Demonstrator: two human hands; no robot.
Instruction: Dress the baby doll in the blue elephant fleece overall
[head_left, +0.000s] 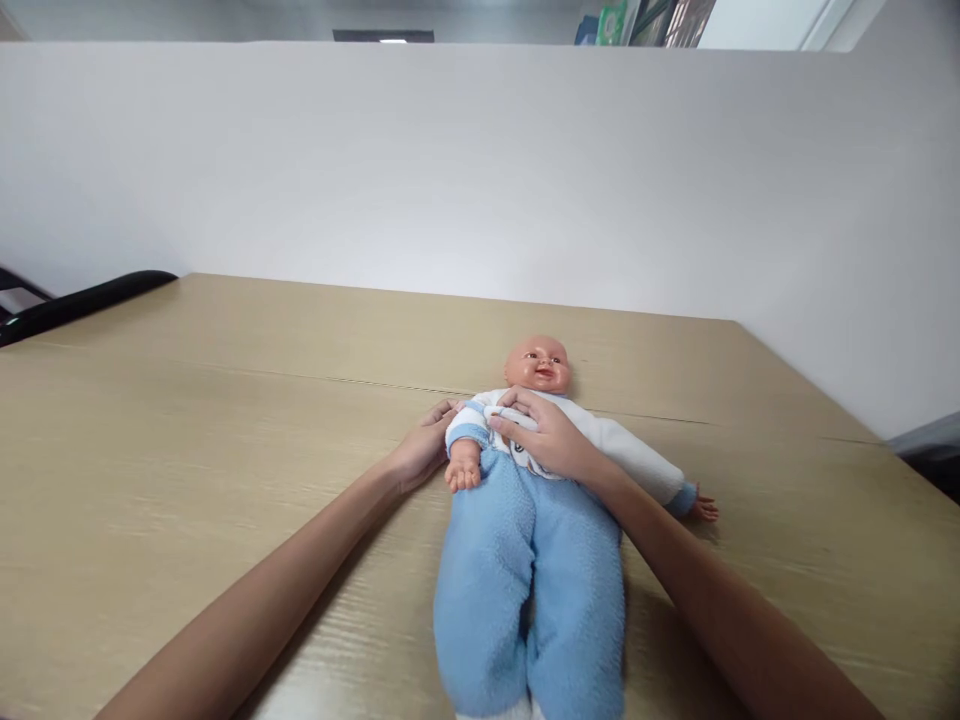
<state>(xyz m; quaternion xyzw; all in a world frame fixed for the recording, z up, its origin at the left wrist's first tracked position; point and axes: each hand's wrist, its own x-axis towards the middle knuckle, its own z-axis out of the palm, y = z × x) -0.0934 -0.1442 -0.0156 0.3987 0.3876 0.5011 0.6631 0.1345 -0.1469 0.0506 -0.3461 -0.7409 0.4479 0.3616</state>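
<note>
Blue fleece trousers fill the foreground of the head view, worn by a baby doll that lies on its back in the middle of the wooden desk, head pointing away. The right hand rests on the doll's chest, its fingers together and pinching a fold of the white top. The left hand presses against the doll's near sleeve, fingers curled on the cloth at the shoulder. Judging by this, the top is being worked at the chest; any further handling would need a firm pinch on thin fabric while the body stays flat.
</note>
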